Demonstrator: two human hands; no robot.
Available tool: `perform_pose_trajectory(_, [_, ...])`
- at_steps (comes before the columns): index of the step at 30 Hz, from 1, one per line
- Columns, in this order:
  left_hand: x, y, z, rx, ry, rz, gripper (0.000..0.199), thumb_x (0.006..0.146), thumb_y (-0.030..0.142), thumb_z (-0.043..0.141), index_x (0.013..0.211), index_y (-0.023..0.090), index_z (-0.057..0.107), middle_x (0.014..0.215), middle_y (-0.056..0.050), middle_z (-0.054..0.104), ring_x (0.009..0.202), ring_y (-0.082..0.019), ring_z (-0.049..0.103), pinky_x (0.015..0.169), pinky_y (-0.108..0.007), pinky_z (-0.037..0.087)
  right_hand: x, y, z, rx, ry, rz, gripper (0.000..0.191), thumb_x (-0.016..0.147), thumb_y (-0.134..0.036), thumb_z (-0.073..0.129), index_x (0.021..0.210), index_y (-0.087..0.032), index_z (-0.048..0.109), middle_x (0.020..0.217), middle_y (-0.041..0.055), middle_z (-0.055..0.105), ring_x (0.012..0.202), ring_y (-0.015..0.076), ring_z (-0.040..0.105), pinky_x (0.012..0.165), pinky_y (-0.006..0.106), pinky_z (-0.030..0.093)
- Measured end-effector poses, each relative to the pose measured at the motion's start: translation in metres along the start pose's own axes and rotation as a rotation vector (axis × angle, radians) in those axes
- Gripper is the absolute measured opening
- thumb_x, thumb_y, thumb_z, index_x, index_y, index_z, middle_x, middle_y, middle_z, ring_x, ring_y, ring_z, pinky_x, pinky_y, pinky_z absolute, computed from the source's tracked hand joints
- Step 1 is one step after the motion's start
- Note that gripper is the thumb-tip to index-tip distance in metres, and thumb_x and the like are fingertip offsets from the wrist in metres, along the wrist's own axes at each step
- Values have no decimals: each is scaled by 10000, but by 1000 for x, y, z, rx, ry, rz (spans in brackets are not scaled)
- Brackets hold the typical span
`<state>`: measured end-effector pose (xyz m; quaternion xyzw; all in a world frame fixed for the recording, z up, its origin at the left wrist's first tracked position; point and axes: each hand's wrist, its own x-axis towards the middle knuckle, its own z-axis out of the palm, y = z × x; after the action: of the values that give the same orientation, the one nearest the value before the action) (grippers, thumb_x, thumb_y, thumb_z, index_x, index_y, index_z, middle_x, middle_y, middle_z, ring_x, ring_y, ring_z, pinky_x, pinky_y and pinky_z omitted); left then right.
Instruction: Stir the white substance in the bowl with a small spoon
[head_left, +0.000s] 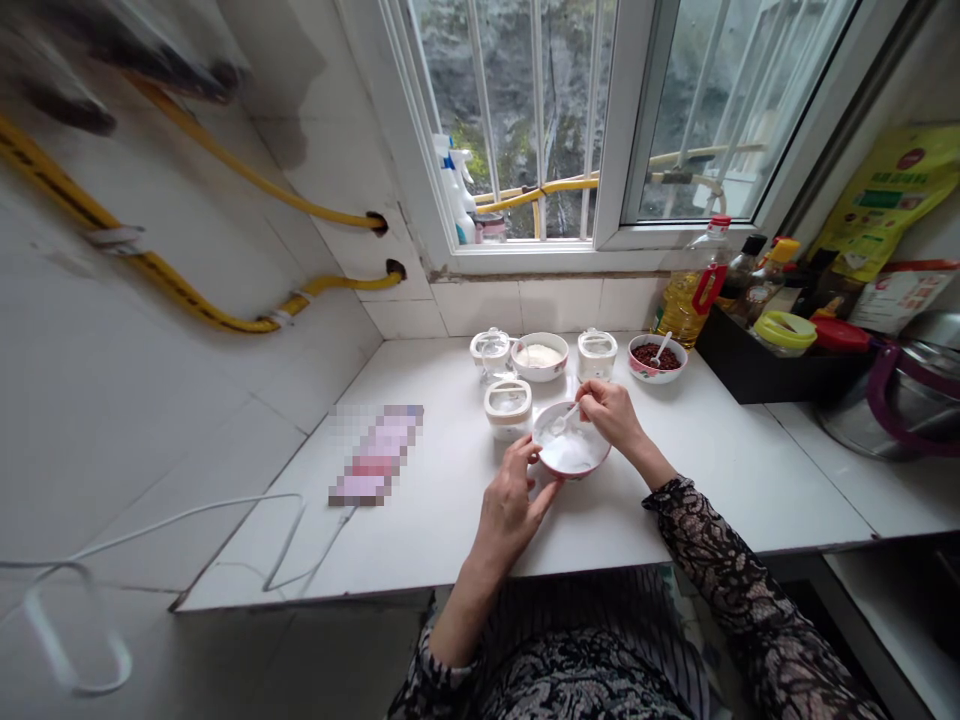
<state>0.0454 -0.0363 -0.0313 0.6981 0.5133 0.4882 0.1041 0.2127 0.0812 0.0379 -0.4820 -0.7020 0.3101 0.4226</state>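
A white bowl (574,462) with a red-patterned outside holds white powder or grains. My left hand (514,500) is closed on its left side, thumb near the front and fingers at the rim. My right hand (609,410) pinches the handle of a small white spoon (561,424), whose head is down in the bowl. Just left of the bowl stands a clear lidded jar (508,408). Behind it are another clear jar (491,350), a bowl of white grains (540,355) and a third jar (598,352).
A bowl of dark red beans (657,356) with a white spoon stands at the back right. An oil bottle (690,285) and a black box (772,360) of condiments are beyond it. A blurred pink flat object (379,455) with a white cable (300,540) lies left. A metal pot (892,410) stands far right.
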Motion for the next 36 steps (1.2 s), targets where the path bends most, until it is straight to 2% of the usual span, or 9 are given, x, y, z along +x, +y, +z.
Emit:
perform_pose_trajectory(5, [0, 1, 0, 9, 6, 3, 379, 869, 218, 650, 1216, 226, 496, 1321, -141, 570, 1074, -244, 669, 656, -301, 645, 6, 3, -2, 307, 2, 131, 110, 635, -237, 487, 637, -203, 592, 460, -31, 579, 459, 131, 535, 519, 245, 448])
perform_pose_trajectory(8, [0, 1, 0, 12, 6, -2, 378, 873, 222, 646, 1220, 228, 494, 1326, -138, 568, 1073, -244, 671, 666, -311, 649, 7, 2, -2, 415, -1, 125, 89, 652, -260, 521, 666, -201, 586, 490, -26, 595, 477, 130, 549, 551, 260, 482])
perform_pose_trajectory(14, [0, 0, 0, 2, -7, -1, 388, 875, 223, 645, 1228, 224, 483, 1336, -146, 560, 1071, -247, 672, 673, -321, 651, -4, -11, 12, 326, 58, -144, 120, 854, -311, 526, 901, -213, 579, 746, 28, 711, 714, 177, 671, 727, 327, 542])
perform_pose_trajectory(17, [0, -1, -1, 6, -13, 2, 391, 874, 219, 644, 1228, 228, 477, 1335, -141, 558, 1072, -249, 672, 667, -320, 652, -9, -16, 21, 98, 40, -323, 105, 910, -244, 491, 937, -230, 592, 845, 50, 747, 828, 198, 697, 926, 401, 489])
perform_pose_trajectory(20, [0, -2, -1, 14, -20, 7, 395, 872, 211, 644, 1226, 230, 472, 1340, -138, 550, 1081, -248, 669, 664, -310, 649, -9, -18, 22, -54, -3, -442, 142, 912, -183, 478, 907, -232, 611, 850, 52, 765, 843, 210, 702, 1016, 438, 419])
perform_pose_trajectory(23, [0, -2, 0, 12, -17, 6, 393, 872, 206, 640, 1226, 225, 470, 1340, -137, 547, 1086, -246, 664, 668, -306, 647, -9, -18, 16, -7, 29, -414, 137, 917, -205, 483, 920, -228, 618, 855, 51, 764, 840, 212, 707, 974, 421, 450])
perform_pose_trajectory(28, [0, 0, 0, 4, -10, 4, 406, 865, 199, 649, 1231, 226, 475, 1336, -142, 553, 1056, -238, 669, 675, -307, 647, -6, -11, -2, 110, 61, -227, 132, 864, -213, 488, 878, -217, 619, 730, 21, 711, 713, 190, 685, 731, 316, 513])
perform_pose_trajectory(32, [0, 0, -2, 8, -15, 9, 386, 867, 208, 653, 1214, 221, 483, 1335, -151, 556, 1087, -254, 668, 660, -309, 651, -1, -3, -10, -71, 55, -189, 151, 787, -163, 482, 757, -212, 622, 605, 1, 636, 602, 175, 606, 660, 291, 462])
perform_pose_trajectory(36, [0, -1, -2, 27, -8, 32, 380, 867, 205, 655, 1206, 206, 485, 1328, -156, 562, 1097, -251, 667, 645, -289, 649, 1, 2, -9, -242, 52, -241, 162, 762, -150, 489, 713, -217, 629, 594, 8, 625, 638, 187, 572, 720, 303, 442])
